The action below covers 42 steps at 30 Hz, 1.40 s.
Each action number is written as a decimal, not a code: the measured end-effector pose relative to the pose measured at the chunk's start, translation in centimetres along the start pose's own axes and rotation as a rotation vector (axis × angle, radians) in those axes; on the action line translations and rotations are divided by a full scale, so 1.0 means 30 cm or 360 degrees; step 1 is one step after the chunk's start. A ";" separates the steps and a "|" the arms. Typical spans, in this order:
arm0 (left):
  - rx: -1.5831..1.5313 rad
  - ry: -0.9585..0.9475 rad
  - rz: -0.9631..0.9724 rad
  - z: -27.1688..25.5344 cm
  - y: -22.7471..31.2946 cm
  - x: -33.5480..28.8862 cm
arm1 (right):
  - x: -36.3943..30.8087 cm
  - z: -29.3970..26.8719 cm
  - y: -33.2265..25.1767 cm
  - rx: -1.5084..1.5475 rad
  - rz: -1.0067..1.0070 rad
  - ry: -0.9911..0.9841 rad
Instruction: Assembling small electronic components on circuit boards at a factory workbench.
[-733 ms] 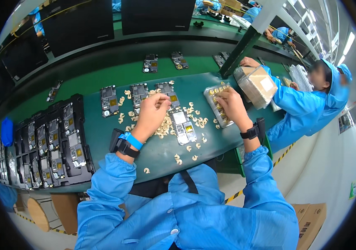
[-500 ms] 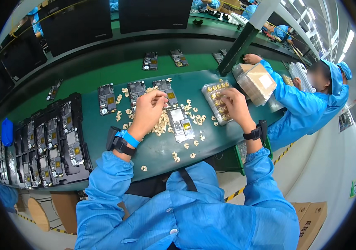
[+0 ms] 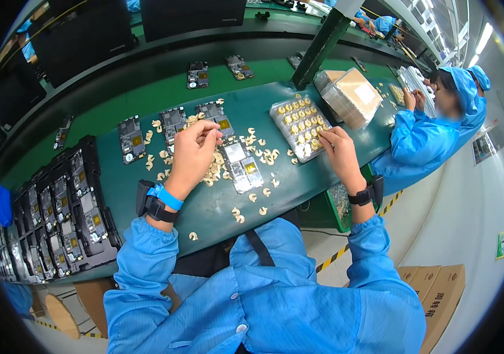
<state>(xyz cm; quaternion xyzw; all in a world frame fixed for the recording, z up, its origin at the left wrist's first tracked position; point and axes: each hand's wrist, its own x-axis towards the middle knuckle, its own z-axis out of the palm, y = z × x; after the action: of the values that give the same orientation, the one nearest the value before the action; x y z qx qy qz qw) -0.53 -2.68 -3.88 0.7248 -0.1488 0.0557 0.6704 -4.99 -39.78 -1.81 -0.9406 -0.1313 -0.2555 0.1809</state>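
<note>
My left hand (image 3: 192, 154) is closed in a pinch above a heap of small cream C-shaped pieces (image 3: 212, 172); whatever lies between its fingertips is too small to make out. Just right of that hand, a circuit board (image 3: 244, 168) with a silver shield and a gold patch lies on the green mat. My right hand (image 3: 340, 152) is at the right edge of a clear plastic tray (image 3: 277, 115) filled with rows of round gold parts (image 3: 303, 125). Its thumb and fingers are drawn together, and their tips hide anything they hold. Both wrists wear black bands.
More boards (image 3: 131, 139) lie behind the heap. A black tray (image 3: 104, 239) of boards stands at left, near a blue object (image 3: 3, 206). Wrapped trays (image 3: 352, 97) sit by a green post (image 3: 323, 44). At right, a co-worker (image 3: 429, 138) sits; a green bin (image 3: 340, 206) stands below.
My right hand has moved from over the gold parts to the tray's right edge. My left hand stays pinched by the heap. The co-worker's reaching arm has drawn back. The whole view has shifted slightly.
</note>
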 end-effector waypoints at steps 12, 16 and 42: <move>-0.0048 0.0038 -0.0040 0.003 0.007 0.002 | 0.063 0.009 0.004 0.0202 0.0017 0.0073; -0.0023 0.0047 -0.0018 0.001 0.005 -0.002 | 0.032 -0.034 0.010 0.0226 0.0114 0.0075; -0.0215 -0.0303 -0.0110 0.011 0.040 -0.011 | -0.068 -0.027 -0.227 0.1113 0.0332 -0.0185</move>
<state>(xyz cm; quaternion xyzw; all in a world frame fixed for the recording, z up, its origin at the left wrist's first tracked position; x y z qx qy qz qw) -1.23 -3.04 -2.85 0.6846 -0.1902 -0.0467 0.7021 -9.36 -34.30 -0.39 -0.8432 -0.1242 -0.1214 0.5088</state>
